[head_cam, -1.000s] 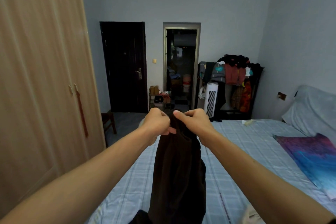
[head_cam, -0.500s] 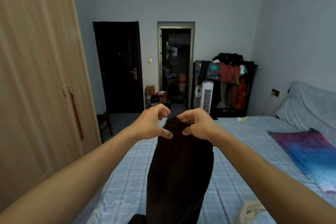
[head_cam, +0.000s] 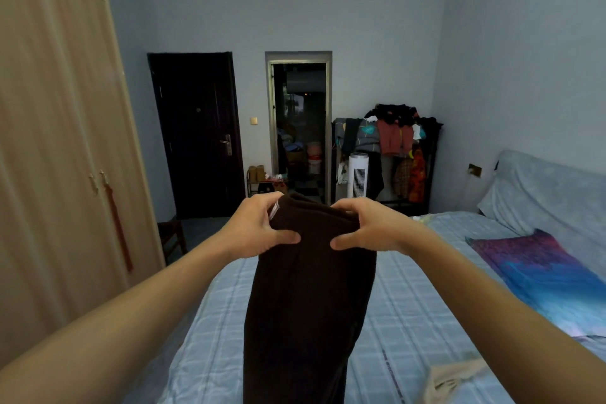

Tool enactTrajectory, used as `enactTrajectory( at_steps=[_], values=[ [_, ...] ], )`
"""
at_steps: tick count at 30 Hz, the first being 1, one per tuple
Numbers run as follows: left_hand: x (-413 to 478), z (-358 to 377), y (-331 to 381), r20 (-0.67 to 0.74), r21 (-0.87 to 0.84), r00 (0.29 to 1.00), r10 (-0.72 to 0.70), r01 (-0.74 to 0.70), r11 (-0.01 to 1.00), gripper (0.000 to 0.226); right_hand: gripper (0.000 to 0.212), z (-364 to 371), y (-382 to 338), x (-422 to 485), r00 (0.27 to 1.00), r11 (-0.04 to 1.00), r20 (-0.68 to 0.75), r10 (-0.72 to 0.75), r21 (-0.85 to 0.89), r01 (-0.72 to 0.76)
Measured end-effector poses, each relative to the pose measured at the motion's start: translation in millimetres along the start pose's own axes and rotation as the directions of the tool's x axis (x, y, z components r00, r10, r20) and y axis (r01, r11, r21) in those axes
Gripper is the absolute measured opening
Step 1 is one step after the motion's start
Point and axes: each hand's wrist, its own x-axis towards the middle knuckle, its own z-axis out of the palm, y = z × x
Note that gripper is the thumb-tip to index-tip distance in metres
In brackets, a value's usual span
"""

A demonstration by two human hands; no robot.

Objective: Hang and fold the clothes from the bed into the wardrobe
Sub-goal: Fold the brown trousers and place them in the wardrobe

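Garment: a dark brown garment (head_cam: pixel 308 305), held up in the air over the bed (head_cam: pixel 410 305); it hangs straight down from its top edge, and its lower end runs out of view.
Left hand: the left hand (head_cam: pixel 259 229) pinches the left top corner, thumb on the near face and fingers over the far side, beside a pale tag (head_cam: pixel 273 210).
Right hand: the right hand (head_cam: pixel 370 229) pinches the right top corner in the same way; the hands sit a little apart with the top edge stretched between them.
Handling: it looks soft, thick and limp, likely light; it would sag wherever it is not held and is not fragile.
Where to hold: probably the top edge at both corners, so the cloth hangs flat for folding.
Wardrobe: the wardrobe (head_cam: pixel 59 141) stands to the left with its doors closed.
Also on the bed: a pale garment (head_cam: pixel 455 377) near the bottom right and a purple-blue blanket (head_cam: pixel 541 269) by the pillow end.
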Motion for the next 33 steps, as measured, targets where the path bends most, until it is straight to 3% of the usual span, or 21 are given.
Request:
enactTrajectory(
  at_steps=[6,10,13,16,20,24,28,33],
  values=[
    [-4,-23,7,-0.008,-0.049,0.999,0.042,-0.042,0.998,0.039,0.038,11,13,-7,0.985,0.945,-0.166,-0.034,0.315,0.085],
    [-10,-42,11,-0.051,-0.104,0.998,0.028,-0.034,0.994,0.041,0.055,31,17,-5,0.985,0.871,-0.17,-0.01,0.482,0.092],
    [-16,-54,15,-0.09,-0.099,0.996,0.028,-0.037,0.994,0.04,0.047,39,10,-1,0.981,0.877,-0.194,-0.023,0.467,0.113],
    [-20,-63,19,-0.147,-0.094,0.989,0.02,-0.034,0.995,0.041,0.034,39,-6,4,0.943,0.907,-0.33,-0.039,0.384,0.172],
    [-18,-84,27,-0.291,-0.067,0.957,0.018,-0.039,0.997,0.048,0.03,30,-44,10,0.82,0.904,-0.555,-0.139,0.266,0.334],
    [-12,-106,44,-0.529,0.215,0.826,0.192,-0.088,0.973,0.049,0.031,13,-90,14,0.591,0.879,-0.736,-0.33,-0.012,0.476],
    [-13,-126,62,-0.667,0.468,0.601,0.44,-0.121,0.875,0.052,0.034,-5,-130,10,0.359,0.792,-0.766,-0.534,-0.304,0.529],
    [-19,-149,79,-0.649,0.667,0.355,0.673,-0.16,0.728,0.038,0.035,-28,-171,3,0.228,0.685,-0.667,-0.709,-0.577,0.444]
  ],
)
